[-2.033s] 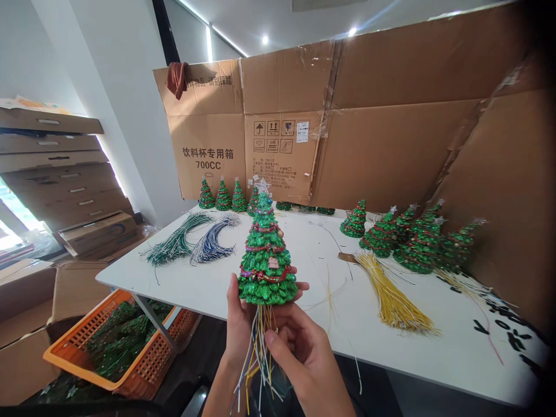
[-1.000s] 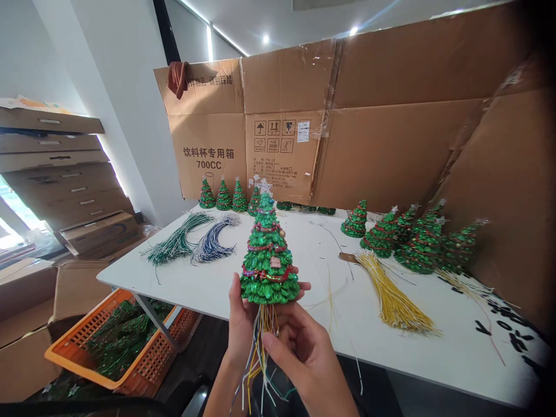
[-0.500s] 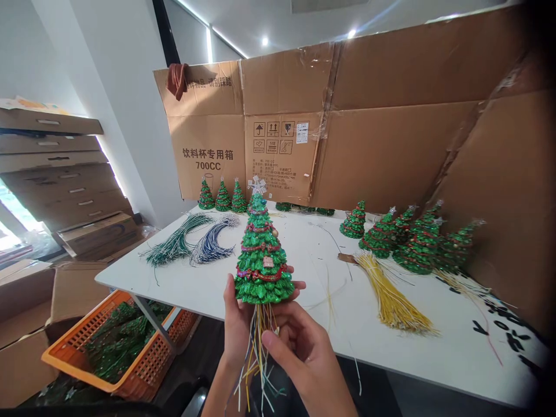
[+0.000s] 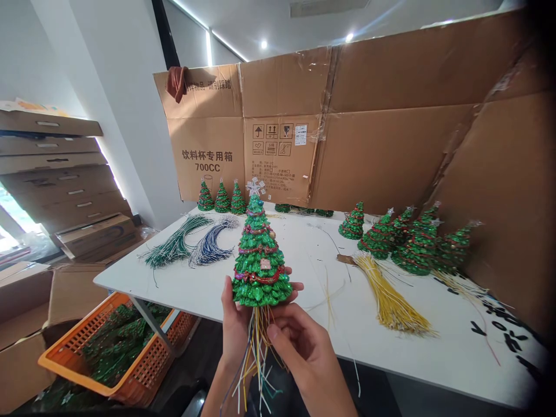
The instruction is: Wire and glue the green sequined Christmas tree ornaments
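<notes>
A green decorated Christmas tree ornament (image 4: 260,272) with a clear star on top is held upright in front of me, over the table's near edge. My left hand (image 4: 234,330) supports it from behind and below, thumb at its left side and fingertips showing at its right. White, yellow, blue and green wires (image 4: 259,347) hang from under its base. My right hand (image 4: 306,347) is closed just below the base, thumb and fingers pinched at the right side of these wires. Which wire sits in the pinch is hard to make out.
On the white table (image 4: 299,249) lie green wires (image 4: 176,240), blue wires (image 4: 211,243) and a yellow wire bundle (image 4: 391,295). More small trees (image 4: 414,243) stand at right and back. Cardboard (image 4: 391,150) walls the far side. An orange crate (image 4: 117,388) sits lower left.
My right thumb has shifted slightly right and up along the wires. The tree appears a little further left and lower, with the whole view moved slightly.
</notes>
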A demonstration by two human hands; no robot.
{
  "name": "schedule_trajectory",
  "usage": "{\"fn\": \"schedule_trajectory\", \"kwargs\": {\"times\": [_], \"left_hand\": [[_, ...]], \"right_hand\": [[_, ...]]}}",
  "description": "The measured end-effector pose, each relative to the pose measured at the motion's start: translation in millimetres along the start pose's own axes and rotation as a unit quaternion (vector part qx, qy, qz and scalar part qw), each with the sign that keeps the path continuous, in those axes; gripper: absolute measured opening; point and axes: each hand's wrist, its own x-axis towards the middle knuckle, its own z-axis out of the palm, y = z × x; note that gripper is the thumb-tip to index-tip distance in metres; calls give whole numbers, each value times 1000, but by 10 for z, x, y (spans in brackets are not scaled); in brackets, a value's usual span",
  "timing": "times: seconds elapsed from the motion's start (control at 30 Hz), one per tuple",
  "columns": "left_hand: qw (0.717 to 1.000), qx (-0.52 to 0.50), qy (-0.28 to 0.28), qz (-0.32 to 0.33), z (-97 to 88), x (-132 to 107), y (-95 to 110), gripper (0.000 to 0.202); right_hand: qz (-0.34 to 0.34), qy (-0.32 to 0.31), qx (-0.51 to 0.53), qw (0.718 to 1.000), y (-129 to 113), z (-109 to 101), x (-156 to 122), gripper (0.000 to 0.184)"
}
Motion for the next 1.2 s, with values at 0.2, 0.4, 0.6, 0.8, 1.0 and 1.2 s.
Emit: {"fn": "schedule_trajectory", "kwargs": {"times": [0.2,0.4,0.6,0.8,1.0,1.2], "left_hand": [[1000,9,-1,6,2,-5,10,89],[999,30,16,22,30,1,-8,86],[995,62,39,72,-33,63,-147,83],[969,175,73,161,-119,72,-298,107],[941,255,54,217,88,30,-277,103],[921,323,19,216,151,-38,-243,92]], "right_hand": [[-7,15,-6,1000,23,-23,11,33],[-7,37,-21,999,-16,-97,23,34],[-27,144,-21,989,-184,-121,-15,40],[-87,178,67,978,-196,79,-16,55],[-70,213,102,969,-124,127,30,59],[-36,234,128,963,-170,144,35,67]]}}
